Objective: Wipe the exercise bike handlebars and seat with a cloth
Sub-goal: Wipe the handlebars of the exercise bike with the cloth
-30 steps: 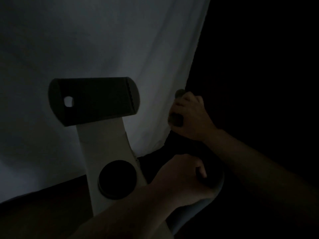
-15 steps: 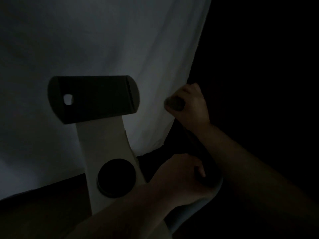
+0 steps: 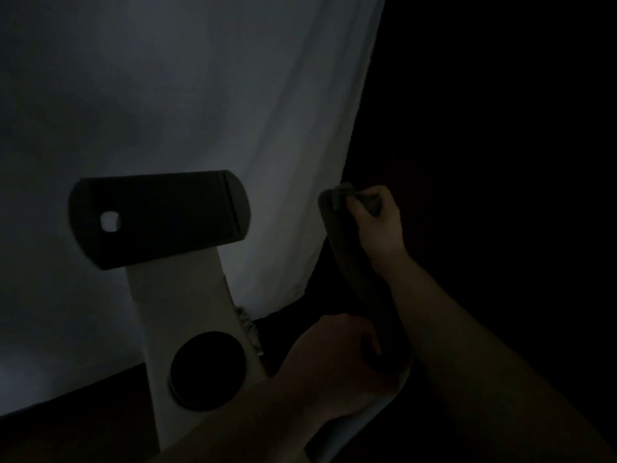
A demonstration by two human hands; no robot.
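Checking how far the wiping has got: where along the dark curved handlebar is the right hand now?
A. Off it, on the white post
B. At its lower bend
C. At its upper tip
C: the right hand grips a dark cloth at the dark curved handlebar's upper tip; the left hand holds the lower bend.

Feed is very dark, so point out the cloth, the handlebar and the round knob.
cloth [image 3: 367, 202]: head view, bunch in right hand.
handlebar [image 3: 350, 262]: head view, mid curved grip.
round knob [image 3: 207, 369]: head view, centre of dark disc.
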